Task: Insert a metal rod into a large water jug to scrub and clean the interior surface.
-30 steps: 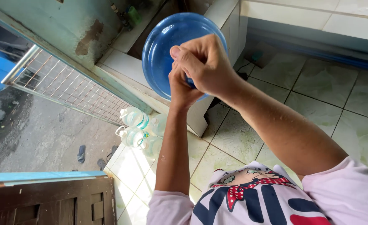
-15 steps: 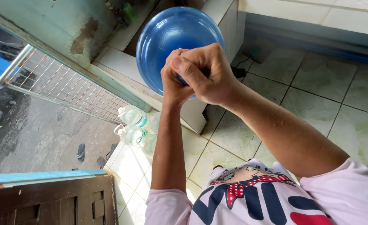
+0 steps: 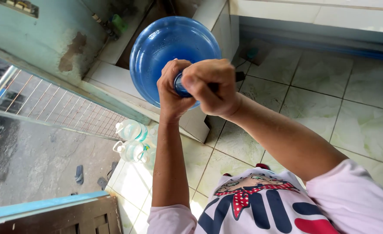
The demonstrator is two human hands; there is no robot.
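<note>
Now both hands (image 3: 200, 89) grip the jug (image 3: 165, 47) neck — jug closer, lower

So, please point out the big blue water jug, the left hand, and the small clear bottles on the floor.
Big blue water jug (image 3: 165, 47), head view: on its rounded blue shoulder.
Left hand (image 3: 170, 89), head view: on the back of the hand, at the jug's neck.
Small clear bottles (image 3: 133, 138), head view: on a bottle's body.

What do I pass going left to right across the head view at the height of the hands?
Metal grid gate → left hand → right hand, both gripping the neck of the big blue water jug → green tiled floor.
</note>
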